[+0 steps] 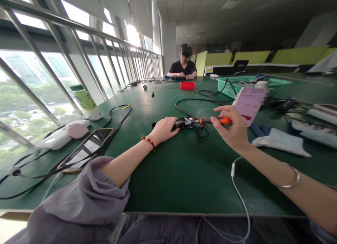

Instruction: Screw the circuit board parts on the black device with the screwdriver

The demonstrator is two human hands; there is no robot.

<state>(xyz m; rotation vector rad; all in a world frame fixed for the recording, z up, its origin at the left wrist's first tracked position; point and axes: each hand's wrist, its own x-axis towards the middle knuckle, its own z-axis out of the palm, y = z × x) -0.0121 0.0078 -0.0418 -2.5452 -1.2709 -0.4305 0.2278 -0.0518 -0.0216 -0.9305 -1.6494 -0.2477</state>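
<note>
A black corded device [188,123] lies on the green table with its wiring and inner parts exposed. My left hand [165,129] is closed over its left end, pressing it to the tabletop. In my right hand [232,127] is a screwdriver [205,121] with an orange and black handle, pinched between thumb and fingers. The screwdriver lies nearly level, its shaft pointing left, and the tip reaches the opened part of the device. Whether the tip sits in a screw is too small to tell.
A phone with a timer [249,105] leans by a green basket [226,87]. Another phone [86,149], a white device [63,134] and a cup [85,101] are at left. A red box [187,85] stands farther back, before a seated person [183,66]. A white cable [240,195] hangs over the front edge.
</note>
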